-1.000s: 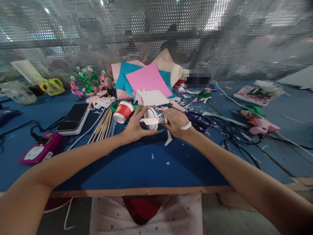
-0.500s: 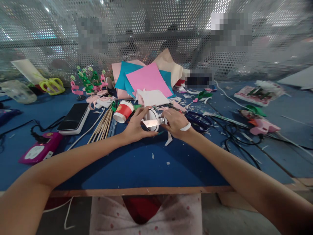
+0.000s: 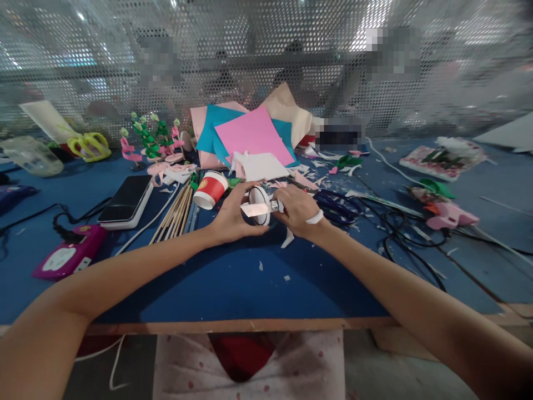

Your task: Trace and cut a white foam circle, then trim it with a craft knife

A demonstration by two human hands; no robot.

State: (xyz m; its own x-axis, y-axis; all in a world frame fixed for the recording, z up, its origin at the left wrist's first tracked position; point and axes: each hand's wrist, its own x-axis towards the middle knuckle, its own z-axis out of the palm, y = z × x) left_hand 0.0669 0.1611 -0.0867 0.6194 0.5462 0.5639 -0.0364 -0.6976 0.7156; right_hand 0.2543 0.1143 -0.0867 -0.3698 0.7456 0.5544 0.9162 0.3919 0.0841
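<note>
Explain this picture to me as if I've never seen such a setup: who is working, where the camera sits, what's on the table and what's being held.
There is no machine here: these are a person's bare hands, seen from a camera worn on that person's head, looking forward and down. The left hand holds a round white piece with a dark rim. The right hand grips what looks like a cutter, its flat blade across the front of that piece.

On the blue table lie a tipped red-and-white paper cup, thin wooden sticks, coloured sheets and a purple box with a plug in it. A perforated screen stands behind.
</note>
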